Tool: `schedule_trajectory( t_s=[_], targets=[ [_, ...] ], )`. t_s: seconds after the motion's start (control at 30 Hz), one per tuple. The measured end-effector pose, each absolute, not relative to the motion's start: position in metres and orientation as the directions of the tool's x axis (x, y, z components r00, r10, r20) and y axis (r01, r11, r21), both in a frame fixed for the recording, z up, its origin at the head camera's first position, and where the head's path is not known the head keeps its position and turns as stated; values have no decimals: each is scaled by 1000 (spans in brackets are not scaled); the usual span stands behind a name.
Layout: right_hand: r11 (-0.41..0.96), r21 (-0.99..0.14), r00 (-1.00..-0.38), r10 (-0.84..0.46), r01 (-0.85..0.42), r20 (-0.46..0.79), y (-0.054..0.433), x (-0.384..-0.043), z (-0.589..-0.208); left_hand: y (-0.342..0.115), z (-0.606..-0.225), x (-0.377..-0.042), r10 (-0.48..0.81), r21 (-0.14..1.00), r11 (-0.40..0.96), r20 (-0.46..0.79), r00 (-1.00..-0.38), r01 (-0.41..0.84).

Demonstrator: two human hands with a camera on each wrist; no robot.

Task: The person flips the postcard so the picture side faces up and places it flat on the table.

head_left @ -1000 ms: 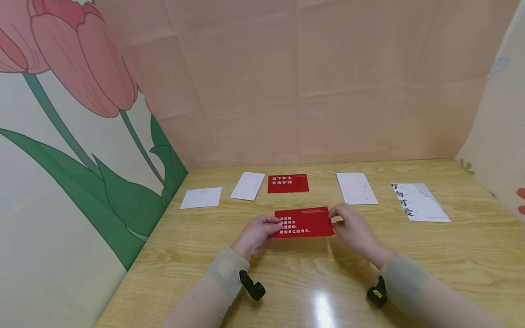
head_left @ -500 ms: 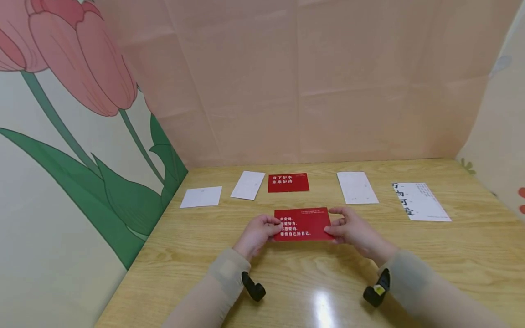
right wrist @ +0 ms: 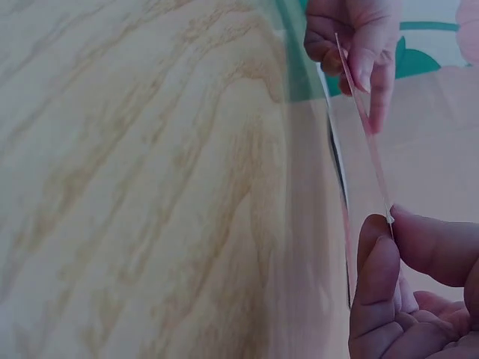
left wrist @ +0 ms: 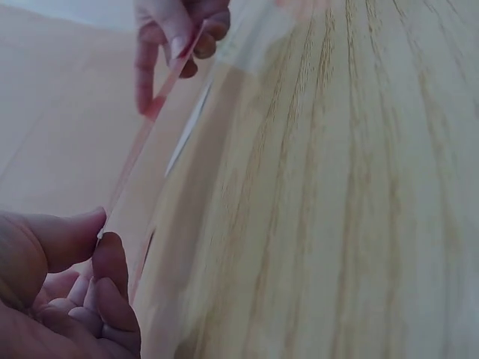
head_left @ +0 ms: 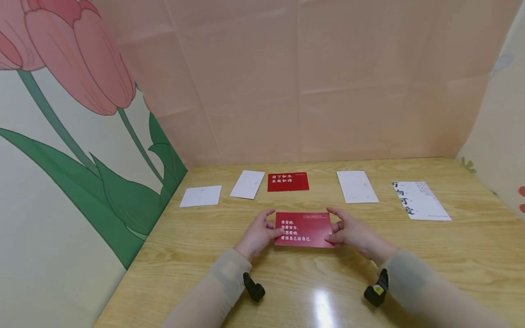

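Note:
A red postcard (head_left: 306,229) with white lettering is held above the wooden table, its printed face toward the head camera. My left hand (head_left: 259,234) pinches its left edge between thumb and fingers, and my right hand (head_left: 354,233) pinches the right edge the same way. Both wrist views show the postcard (left wrist: 135,157) nearly edge-on, a thin pink strip between the two hands. In the right wrist view, the thumb and fingers of the right hand (right wrist: 408,280) meet on the near end of the card.
Along the back of the wooden table (head_left: 184,255) lie two white cards at left (head_left: 201,196), another red card (head_left: 288,181), a white card (head_left: 357,187) and a white card with black characters (head_left: 422,200). A pink cloth (head_left: 311,82) hangs behind.
The right hand's thumb has come onto the front of the postcard's right edge. The postcard has moved slightly down in view and its face looks lighter and pinker.

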State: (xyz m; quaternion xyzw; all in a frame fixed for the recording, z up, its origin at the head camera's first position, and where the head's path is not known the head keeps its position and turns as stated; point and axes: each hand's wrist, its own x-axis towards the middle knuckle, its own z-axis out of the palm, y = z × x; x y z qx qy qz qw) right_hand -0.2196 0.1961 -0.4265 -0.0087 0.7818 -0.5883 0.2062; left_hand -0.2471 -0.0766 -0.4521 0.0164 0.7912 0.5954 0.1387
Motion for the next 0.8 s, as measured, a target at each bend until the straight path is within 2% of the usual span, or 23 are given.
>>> schedule_trajectory(
  t_s=[0.23,0.5,0.8],
  targets=[
    [377,-900,-913,-246,218,-324,196,-221,-430,-78,-452,-247,226,934,334,-212,-951,-129],
    [550,-818,-917,-215,171,-336,194,-222,-430,-76,-452,-247,229,867,492,-219,-948,-81],
    [720,-694,-954,-201,11,-223,184,-223,-431,-71,-453,-247,210,818,572,-217,-953,-60]
  ],
)
